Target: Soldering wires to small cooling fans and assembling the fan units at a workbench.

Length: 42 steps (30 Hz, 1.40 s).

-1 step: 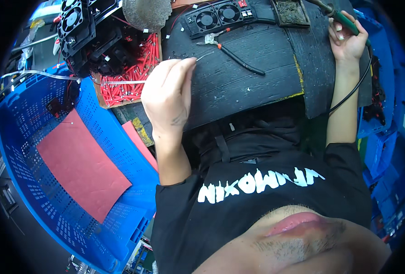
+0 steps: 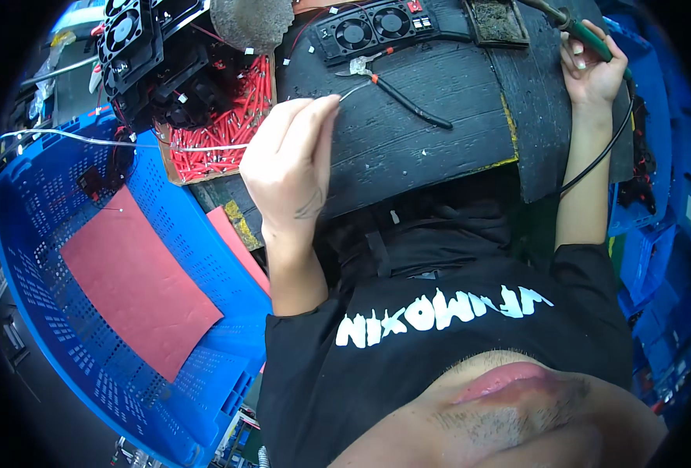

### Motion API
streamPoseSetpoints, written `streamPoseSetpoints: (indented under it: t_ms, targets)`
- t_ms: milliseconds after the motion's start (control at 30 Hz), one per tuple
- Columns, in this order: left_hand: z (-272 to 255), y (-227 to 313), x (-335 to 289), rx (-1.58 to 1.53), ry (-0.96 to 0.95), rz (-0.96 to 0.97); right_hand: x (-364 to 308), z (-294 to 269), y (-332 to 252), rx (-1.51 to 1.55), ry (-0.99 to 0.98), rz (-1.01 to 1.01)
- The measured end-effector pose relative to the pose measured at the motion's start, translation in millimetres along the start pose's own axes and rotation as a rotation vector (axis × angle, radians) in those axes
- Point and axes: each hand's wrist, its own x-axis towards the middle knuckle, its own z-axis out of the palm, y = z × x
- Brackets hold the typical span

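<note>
My left hand (image 2: 291, 164) is closed in a pinch on a thin silvery solder wire (image 2: 353, 90). A short end of it sticks out past my fingertips, and the long tail runs left over the box of red pieces and the blue crate. At the upper right my right hand (image 2: 595, 74) grips the green handle of a soldering iron (image 2: 591, 37); its tip is out of view. Between my hands lie side cutters (image 2: 408, 101) with black and orange handles. Beyond them sits a black double-fan unit (image 2: 372, 30) on the dark bench.
A blue perforated crate (image 2: 41, 327) with a pink sheet (image 2: 143, 281) stands at the left. Small red parts fill a box (image 2: 175, 178) beside black fan units (image 2: 131, 70). A small tray (image 2: 497, 22) is at the back. The iron's cable (image 2: 606, 152) hangs beside my right forearm.
My left hand has shifted slightly to the right with the solder wire. The wire's long tail hangs a little differently over the crate. My right hand stays in place.
</note>
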Motion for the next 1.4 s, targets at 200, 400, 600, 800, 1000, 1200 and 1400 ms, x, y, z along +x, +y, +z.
streamPoseSetpoints:
  t_ms: [200, 400, 600, 800, 1000, 1200, 1400]
  targets:
    - [53.2, 12.7, 42.1, -0.061, 0.241, 0.131, -1.6, 23.7, -10.1, -0.138, 0.057, -0.046]
    - [74.8, 10.0, 41.7, -0.083, 0.234, 0.035, -27.9, 73.9, -24.1, -0.328, 0.060, -0.154]
    - [60.8, 46.7, -6.7, -0.320, 0.169, 0.000, -59.3, 90.6, -23.8, -0.164, 0.139, -0.204]
    - [39.0, 81.2, -57.8, -0.429, 0.111, -0.227, -70.6, 83.2, -25.7, -0.171, 0.125, -0.207]
    - [51.2, 103.7, -79.1, -0.741, 0.101, -0.147, -86.2, 75.1, -35.5, -0.175, 0.172, -0.250]
    - [41.6, 85.8, -20.5, -0.460, 0.108, -0.153, -109.4, 82.4, -42.9, -0.293, 0.267, -0.311]
    - [65.6, 40.8, 30.6, -0.182, 0.254, 0.010, -111.4, 86.0, -48.3, -0.296, 0.149, -0.317]
